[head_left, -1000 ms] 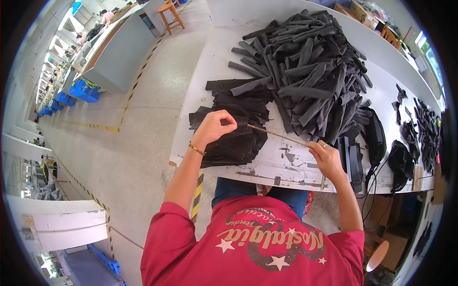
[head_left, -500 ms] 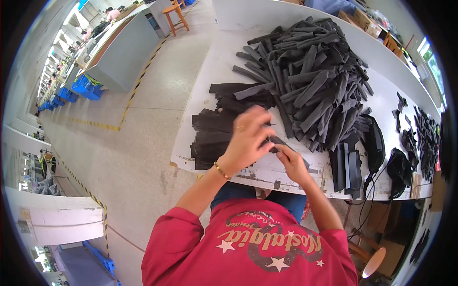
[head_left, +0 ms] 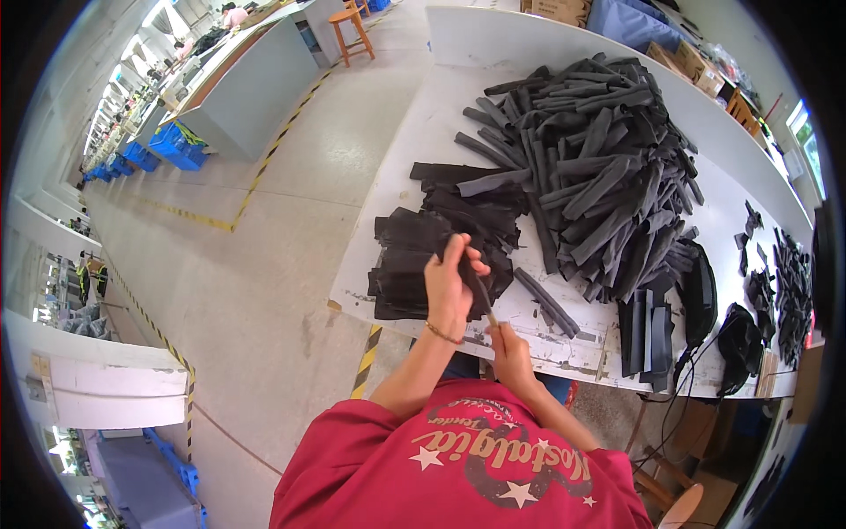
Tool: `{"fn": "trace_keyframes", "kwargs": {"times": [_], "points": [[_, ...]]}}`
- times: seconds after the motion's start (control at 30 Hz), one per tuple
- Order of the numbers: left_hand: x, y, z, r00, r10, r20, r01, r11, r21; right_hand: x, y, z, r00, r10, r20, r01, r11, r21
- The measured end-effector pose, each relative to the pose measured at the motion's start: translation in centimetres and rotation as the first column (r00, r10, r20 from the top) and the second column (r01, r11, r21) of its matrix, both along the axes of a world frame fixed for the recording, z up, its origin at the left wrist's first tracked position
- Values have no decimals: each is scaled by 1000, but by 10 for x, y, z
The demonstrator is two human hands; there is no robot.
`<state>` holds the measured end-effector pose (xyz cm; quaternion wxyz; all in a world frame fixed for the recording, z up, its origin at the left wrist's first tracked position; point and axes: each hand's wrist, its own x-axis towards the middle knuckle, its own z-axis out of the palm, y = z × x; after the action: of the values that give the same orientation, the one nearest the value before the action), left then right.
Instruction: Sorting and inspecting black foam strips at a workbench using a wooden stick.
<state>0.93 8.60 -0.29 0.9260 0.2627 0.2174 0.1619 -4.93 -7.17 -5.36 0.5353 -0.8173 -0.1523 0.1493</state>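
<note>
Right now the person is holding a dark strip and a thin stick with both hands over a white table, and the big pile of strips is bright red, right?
Not quite. In the head view the big pile of strips is dark grey to black, not red; only the person's shirt is red. The rest holds: the left hand and right hand hold a dark strip and a thin stick over the white table.

- I count two hands at work: my left hand (head_left: 448, 286) and my right hand (head_left: 511, 348).
- One thin stick (head_left: 482, 304) between them.
- One white table (head_left: 414, 167).
- One wooden stool (head_left: 351, 26).
- Black strips (head_left: 582, 159): too many to count.
</note>
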Motion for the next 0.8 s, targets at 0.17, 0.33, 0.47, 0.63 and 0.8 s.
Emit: {"fn": "trace_keyframes", "kwargs": {"times": [0.17,0.33,0.47,0.63,0.8], "points": [[5,1,-4,994,92,-52,-88,993,84,-17,-33,12,986,123,-108,-131,989,-63],[14,4,-1,984,149,-98,-130,974,184,-36,-72,10,975,178,-132,-187,980,-63],[25,33,29,981,188,43,-193,967,169,-50,-96,18,940,211,-269,-241,967,-82],[30,38,5,980,197,-31,-194,979,67,-34,-137,68,890,238,-390,-303,946,-114],[33,21,5,980,198,-14,-199,976,-92,-22,-159,87,960,165,-227,-193,975,-108]]}}
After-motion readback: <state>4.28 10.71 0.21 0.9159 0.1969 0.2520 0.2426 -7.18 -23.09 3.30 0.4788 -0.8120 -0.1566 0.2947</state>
